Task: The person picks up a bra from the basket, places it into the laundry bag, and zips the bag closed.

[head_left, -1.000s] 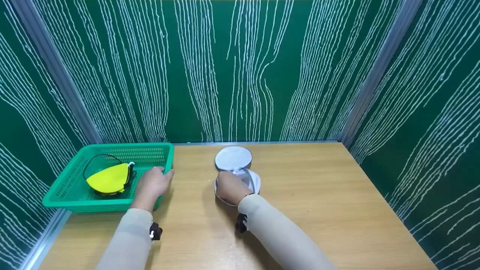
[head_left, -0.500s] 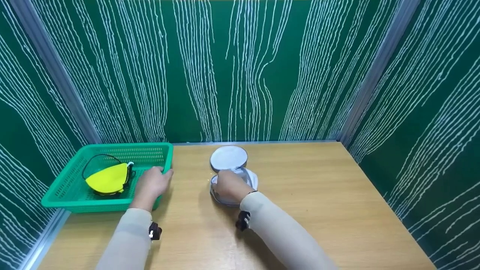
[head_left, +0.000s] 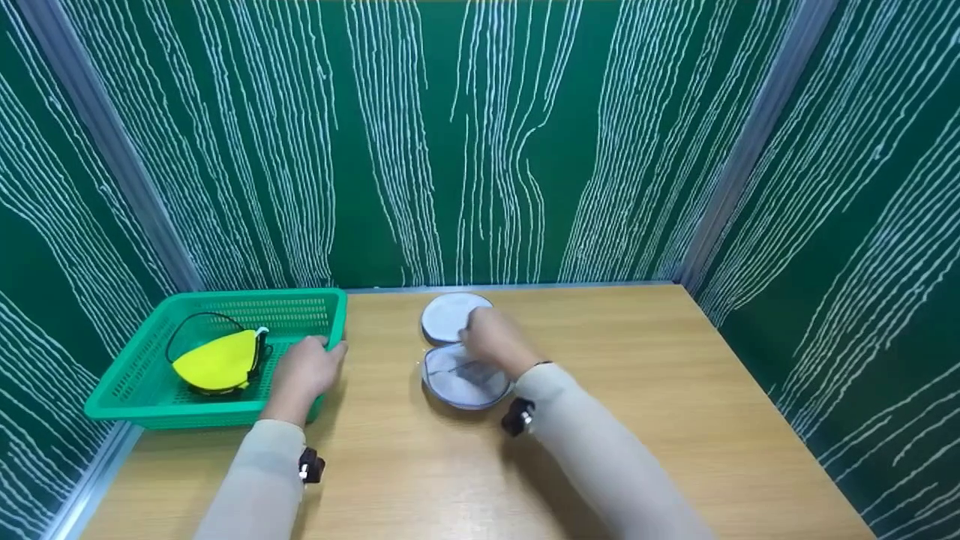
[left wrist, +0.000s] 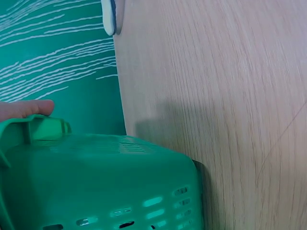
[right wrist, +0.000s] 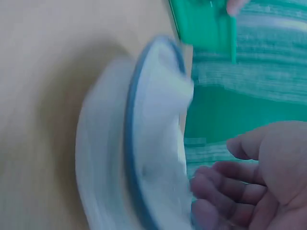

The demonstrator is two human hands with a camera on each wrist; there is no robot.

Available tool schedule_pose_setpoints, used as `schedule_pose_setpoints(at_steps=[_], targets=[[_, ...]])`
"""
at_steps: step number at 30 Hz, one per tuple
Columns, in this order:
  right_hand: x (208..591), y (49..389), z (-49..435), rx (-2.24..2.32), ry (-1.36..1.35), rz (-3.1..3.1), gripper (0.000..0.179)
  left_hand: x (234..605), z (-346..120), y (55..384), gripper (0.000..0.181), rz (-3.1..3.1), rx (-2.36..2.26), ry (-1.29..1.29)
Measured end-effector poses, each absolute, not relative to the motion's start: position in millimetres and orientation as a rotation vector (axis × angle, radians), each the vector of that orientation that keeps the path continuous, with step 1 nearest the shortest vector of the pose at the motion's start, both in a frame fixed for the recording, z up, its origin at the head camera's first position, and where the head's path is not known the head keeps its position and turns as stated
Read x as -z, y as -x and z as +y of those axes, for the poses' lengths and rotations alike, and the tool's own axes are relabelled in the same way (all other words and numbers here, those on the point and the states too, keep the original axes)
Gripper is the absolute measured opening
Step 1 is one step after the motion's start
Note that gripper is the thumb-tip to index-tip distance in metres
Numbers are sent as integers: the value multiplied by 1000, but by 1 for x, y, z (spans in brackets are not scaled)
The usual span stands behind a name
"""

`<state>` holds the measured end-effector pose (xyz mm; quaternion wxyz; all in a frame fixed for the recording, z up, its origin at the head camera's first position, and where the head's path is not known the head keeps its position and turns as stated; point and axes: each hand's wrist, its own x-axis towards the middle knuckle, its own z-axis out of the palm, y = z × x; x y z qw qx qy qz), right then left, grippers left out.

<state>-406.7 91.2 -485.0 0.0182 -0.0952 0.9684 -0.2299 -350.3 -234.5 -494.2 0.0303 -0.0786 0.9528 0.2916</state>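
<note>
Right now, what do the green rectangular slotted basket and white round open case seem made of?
Green rectangular slotted basket: probably plastic, smooth, slightly shiny; it looks moulded in one piece. White round open case: perhaps fabric, matte; its uneven inside looks soft, though blur leaves this open.

An opened, soft white round case with dark edging and a green plastic, rectangular basket with slotted sides on a wood-grain table.
The case lies flat near the middle, its round lid folded back beyond the base, pale lining upward; a thin dark line crosses the base's interior. The basket stands upright to the left, apart from it.
</note>
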Motion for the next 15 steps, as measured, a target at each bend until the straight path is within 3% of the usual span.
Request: schedule_pose_setpoints(at_steps=[7,15], targets=[[485,418,137,807,116,2985,22,493,-233,350,69,2931,-926,240],[500,418,157,1013,-17,2737,30,494,-233,349,58,2922,-922,239]])
